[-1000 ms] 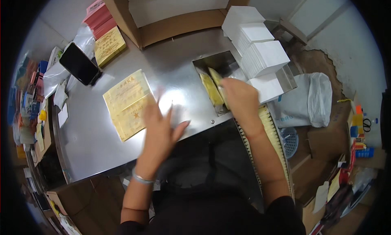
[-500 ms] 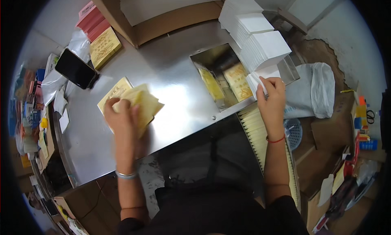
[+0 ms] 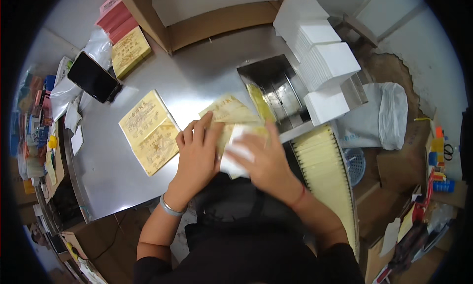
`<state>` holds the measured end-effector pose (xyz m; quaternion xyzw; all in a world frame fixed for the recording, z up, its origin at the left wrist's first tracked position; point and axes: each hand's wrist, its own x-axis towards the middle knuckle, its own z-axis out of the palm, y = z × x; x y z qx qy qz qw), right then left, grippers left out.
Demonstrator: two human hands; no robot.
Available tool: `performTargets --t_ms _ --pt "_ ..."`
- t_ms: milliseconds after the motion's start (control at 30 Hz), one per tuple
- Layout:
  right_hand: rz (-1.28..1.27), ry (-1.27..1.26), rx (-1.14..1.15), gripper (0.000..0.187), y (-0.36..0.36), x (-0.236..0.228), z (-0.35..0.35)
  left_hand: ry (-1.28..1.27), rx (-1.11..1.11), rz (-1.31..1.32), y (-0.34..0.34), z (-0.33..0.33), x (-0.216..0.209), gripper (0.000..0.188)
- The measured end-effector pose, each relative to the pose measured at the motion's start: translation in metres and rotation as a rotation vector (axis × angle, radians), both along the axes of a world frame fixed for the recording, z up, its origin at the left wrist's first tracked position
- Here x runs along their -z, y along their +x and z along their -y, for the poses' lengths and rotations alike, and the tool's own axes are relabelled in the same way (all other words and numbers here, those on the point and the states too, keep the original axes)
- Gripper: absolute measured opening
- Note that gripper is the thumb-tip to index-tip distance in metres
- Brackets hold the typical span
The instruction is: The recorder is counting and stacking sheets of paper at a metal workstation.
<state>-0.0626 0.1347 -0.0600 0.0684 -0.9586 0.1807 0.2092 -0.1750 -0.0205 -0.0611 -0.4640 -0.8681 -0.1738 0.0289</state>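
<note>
Apparently thin and light, the yellow printed paper (image 3: 227, 108) lies between the two hands at the front edge of the metal table (image 3: 106, 185), with a white paper (image 3: 238, 148) over part of it. The left hand (image 3: 196, 142) has its fingers spread and bent across the yellow paper's left side; its thumb is mostly hidden, so I cannot tell whether it pinches from below. The right hand (image 3: 263, 158) is blurred over the white paper, and whether it grips or merely presses cannot be told. Both papers should weigh almost nothing and flex easily, likely creasing or tearing under a hard pinch. The yellow one looks the floppier, the white one perhaps crisper and inclined to slide over it. A light hold near the edges, thumb below and flat fingertips above, would suit them best, keeping pressure off the unsupported middle.
</note>
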Motion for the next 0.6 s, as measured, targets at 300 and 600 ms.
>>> performTargets --t_ms 300,600 --pt "-0.341 -0.341 0.420 0.024 -0.007 -0.012 -0.071 0.044 -0.021 -0.027 0.027 -0.012 -0.011 0.030" --pt "-0.217 0.007 0.677 0.023 0.005 0.004 -0.105 0.004 0.048 -0.098 -0.015 -0.051 -0.008 0.051"
